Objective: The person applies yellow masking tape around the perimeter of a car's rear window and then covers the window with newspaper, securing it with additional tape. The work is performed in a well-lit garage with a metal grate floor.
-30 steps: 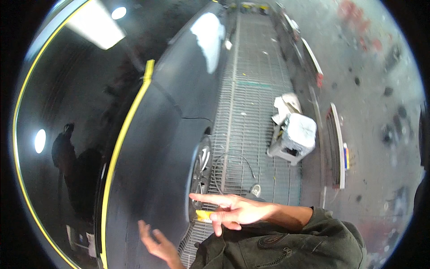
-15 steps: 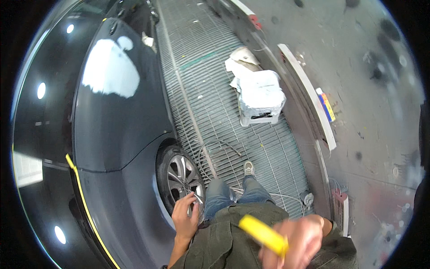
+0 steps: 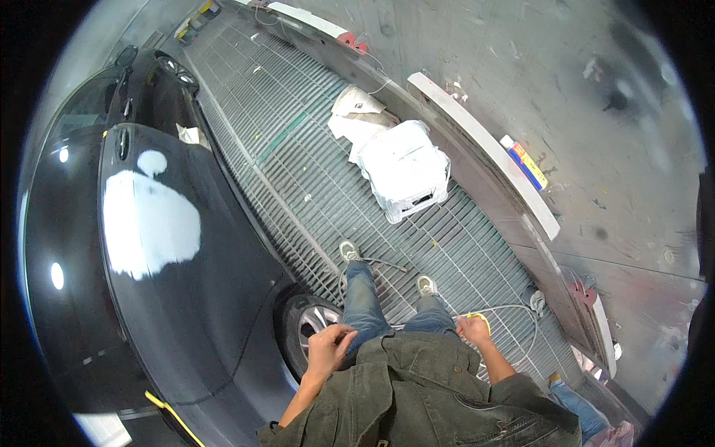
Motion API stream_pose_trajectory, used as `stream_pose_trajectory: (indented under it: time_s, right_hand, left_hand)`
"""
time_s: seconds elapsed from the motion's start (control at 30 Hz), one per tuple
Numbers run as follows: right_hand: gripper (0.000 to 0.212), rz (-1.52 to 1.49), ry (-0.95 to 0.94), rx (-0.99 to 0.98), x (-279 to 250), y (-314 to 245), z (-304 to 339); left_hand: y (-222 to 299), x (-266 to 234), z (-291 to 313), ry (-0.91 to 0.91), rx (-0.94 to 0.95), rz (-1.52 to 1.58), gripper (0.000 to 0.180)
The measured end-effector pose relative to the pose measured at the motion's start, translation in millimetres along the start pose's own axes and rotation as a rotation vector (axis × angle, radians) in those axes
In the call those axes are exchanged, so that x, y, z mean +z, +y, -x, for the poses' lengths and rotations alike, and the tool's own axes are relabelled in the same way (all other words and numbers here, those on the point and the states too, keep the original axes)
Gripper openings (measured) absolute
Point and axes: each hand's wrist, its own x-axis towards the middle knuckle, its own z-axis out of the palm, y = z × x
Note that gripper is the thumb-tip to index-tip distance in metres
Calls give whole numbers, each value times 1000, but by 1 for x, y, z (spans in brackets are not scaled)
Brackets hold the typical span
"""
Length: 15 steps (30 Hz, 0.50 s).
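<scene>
My left hand [image 3: 331,349] is in front of my body, beside the car's wheel [image 3: 316,322]. Its fingers are curled in toward the thumb; whatever lies between them, if anything, cannot be made out. Down by my right thigh, my right hand [image 3: 472,328] grips a roll of yellow masking tape [image 3: 482,319], with only part of its rim showing. The dark car [image 3: 231,298] stands on my left. A white patch [image 3: 153,223] with ragged edges covers part of its door panel, and a yellow tape strip [image 3: 173,417] runs along a panel edge.
A white-covered stool [image 3: 406,167] stands ahead on the floor grating [image 3: 298,179], with crumpled paper [image 3: 361,104] beside it. A hose [image 3: 514,307] curls near my feet. A blue and yellow tube-shaped package [image 3: 525,162] lies by the right wall [image 3: 618,201].
My view has turned and more of the car and grating shows. The right hand with the tape has dropped from close before me to beside my thigh. My left hand stays near the wheel.
</scene>
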Motion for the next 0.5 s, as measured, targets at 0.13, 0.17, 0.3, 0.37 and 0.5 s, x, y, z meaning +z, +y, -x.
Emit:
stream_pose_trajectory:
  time_s: [0.13, 0.17, 0.3, 0.37, 0.5]
  right_hand:
    - [55, 53, 23, 167, 46, -45, -29]
    - [58, 17, -11, 233, 59, -66, -37]
    - [82, 218, -112, 337, 109, -138, -67]
    - [90, 390, 25, 201, 132, -196, -63]
    - [92, 430, -17, 64, 137, -288, -64]
  left_hand:
    - [-43, -49, -61, -87, -45, -27, 11]
    - [-58, -66, -80, -87, -29, -34, 11]
    - [-102, -140, -131, -81, -59, -90, 12]
    - [-121, -174, -157, -94, -85, -154, 13]
    - [-138, -225, -209, -99, -125, -163, 14]
